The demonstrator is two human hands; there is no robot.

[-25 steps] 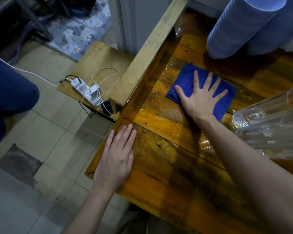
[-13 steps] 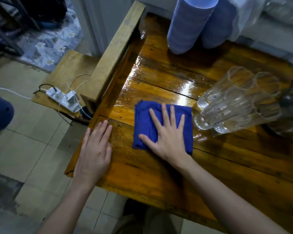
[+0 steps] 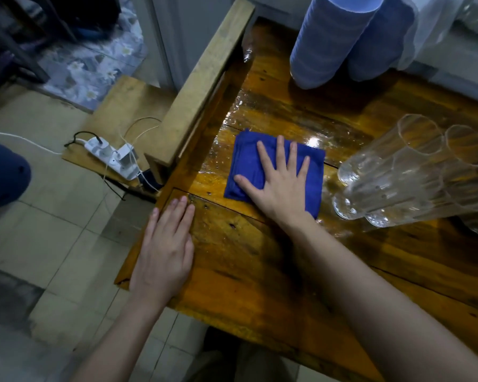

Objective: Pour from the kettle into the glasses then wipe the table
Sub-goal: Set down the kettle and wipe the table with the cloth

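A folded blue cloth (image 3: 249,158) lies on the wet wooden table (image 3: 260,277), a little left of the middle. My right hand (image 3: 280,186) presses flat on it, fingers spread, palm over its near right part. My left hand (image 3: 164,252) rests flat on the table's near left corner with nothing in it. Several clear glasses (image 3: 411,172) stand close together just right of the cloth. A film of water (image 3: 287,117) shines on the boards beyond the cloth. I see no kettle.
Two tall blue stacks (image 3: 329,42) stand at the table's back. A wooden plank (image 3: 204,78) runs along the left edge. On a low board on the tiled floor lies a white power strip (image 3: 111,158) with cables. A person's dark blue trouser leg (image 3: 0,175) is at far left.
My right hand pulled the cloth from the back by the blue stacks toward the front, then slid it slightly away again. My left hand stayed on the corner.
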